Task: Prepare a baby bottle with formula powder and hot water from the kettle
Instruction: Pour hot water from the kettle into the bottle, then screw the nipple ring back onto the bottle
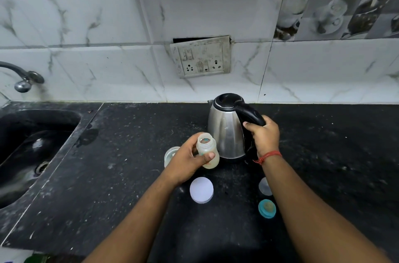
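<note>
Bottle [206, 150] sits open in my left hand [187, 162], tilted toward the kettle [226, 131] so its mouth can take the pour. My right hand [263, 135] grips the kettle's handle on the desk [129, 133]; nipple ring [267, 208] waits aside.

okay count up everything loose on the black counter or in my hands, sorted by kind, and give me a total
Kettle: 1
Baby bottle: 1
Clear jar: 1
White round lid: 1
Clear cap: 1
Teal bottle ring: 1
Total: 6
</note>
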A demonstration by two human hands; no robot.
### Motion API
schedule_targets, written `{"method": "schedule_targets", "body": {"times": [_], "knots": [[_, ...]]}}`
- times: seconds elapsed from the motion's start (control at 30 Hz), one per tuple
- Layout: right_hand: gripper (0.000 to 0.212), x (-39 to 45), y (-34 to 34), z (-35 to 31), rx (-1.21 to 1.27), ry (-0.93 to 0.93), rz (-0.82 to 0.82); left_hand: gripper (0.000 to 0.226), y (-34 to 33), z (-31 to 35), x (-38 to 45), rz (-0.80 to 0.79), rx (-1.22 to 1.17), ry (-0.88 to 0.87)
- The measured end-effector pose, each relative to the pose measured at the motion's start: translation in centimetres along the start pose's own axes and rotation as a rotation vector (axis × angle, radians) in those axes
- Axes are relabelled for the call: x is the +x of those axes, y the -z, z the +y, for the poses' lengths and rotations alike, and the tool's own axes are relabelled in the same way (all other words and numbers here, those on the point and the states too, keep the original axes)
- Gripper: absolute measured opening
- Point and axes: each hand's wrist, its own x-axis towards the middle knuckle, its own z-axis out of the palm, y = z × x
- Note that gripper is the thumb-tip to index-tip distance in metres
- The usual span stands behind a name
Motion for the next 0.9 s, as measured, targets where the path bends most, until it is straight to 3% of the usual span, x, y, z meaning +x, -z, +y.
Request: {"method": "schedule_targets", "body": {"times": [0.57, 0.73, 0.9], "knots": [[0.030, -0.5, 3.1, 1.3, 0.076, 0.001, -0.136, 0.045, -1.5, -0.1, 0.5, -0.089, -0.032, -0.026], [0.033, 0.6, 4.8, 1.2, -0.218, 0.042, -0.280, 0.044, -2.3, 0.1, 0.4, -0.110, -0.038, -0.032], [0.068, 1.3, 7.7, 2.0, -0.573, 0.041, -0.354, 0.043, -3.1, -0.3, 0.1, -0.140, -0.030, -0.031]]}}
